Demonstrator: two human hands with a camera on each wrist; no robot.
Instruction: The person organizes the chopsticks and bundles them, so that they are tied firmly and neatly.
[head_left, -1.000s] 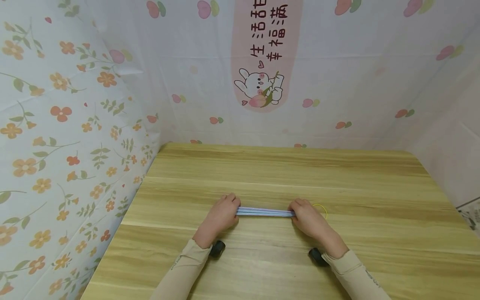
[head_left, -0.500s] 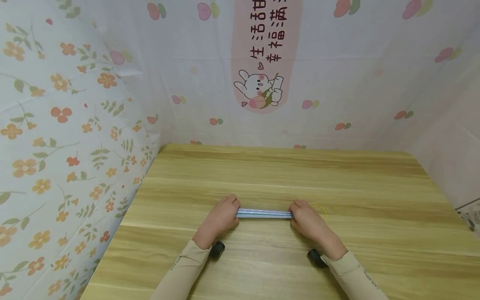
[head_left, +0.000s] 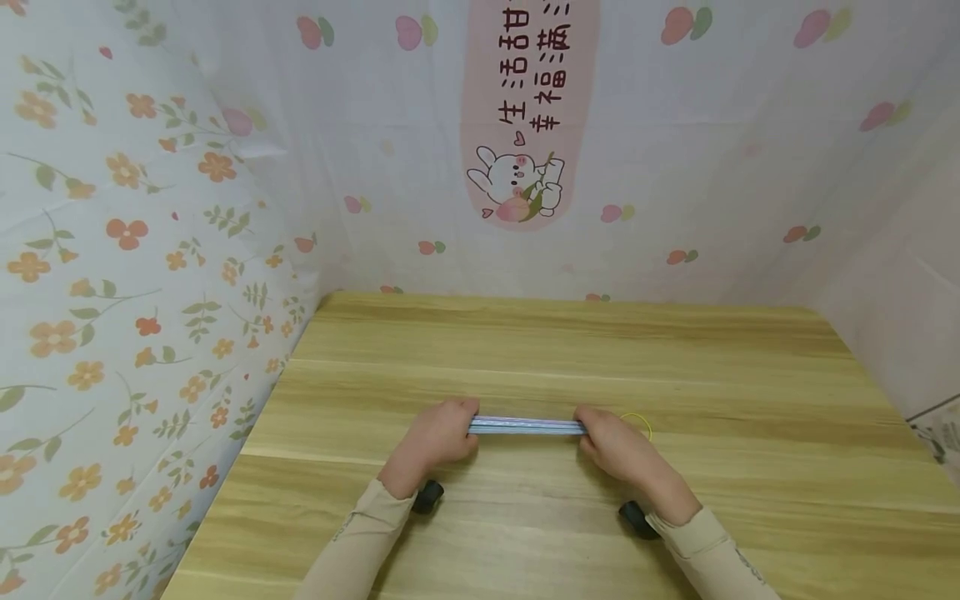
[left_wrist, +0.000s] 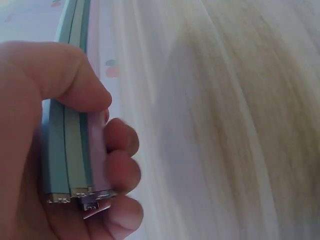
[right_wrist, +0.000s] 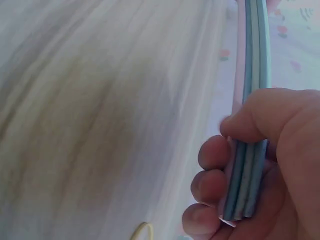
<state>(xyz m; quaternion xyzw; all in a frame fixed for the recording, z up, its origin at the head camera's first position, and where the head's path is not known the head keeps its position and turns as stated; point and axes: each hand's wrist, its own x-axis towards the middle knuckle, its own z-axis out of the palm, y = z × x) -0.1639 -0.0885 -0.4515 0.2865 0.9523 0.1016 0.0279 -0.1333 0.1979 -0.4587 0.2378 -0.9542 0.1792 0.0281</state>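
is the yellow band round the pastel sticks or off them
Off: the yellow band lies on the table beside the right hand, apart from the gripped pastel sticks.

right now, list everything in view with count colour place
sticks: at least four; blue, green, pink; lower centre
loop: one, yellow, right of sticks
table: one, light wood, below sticks
back cloth: one, white, behind table
left cloth: one, white floral, table's left
right cloth: one, perhaps back cloth's, pale, table's right
sleeves: two, beige, lower edge
small objects: two, black, by sleeves
left hand: one, gripping sticks' left end
right hand: one, gripping sticks' right end
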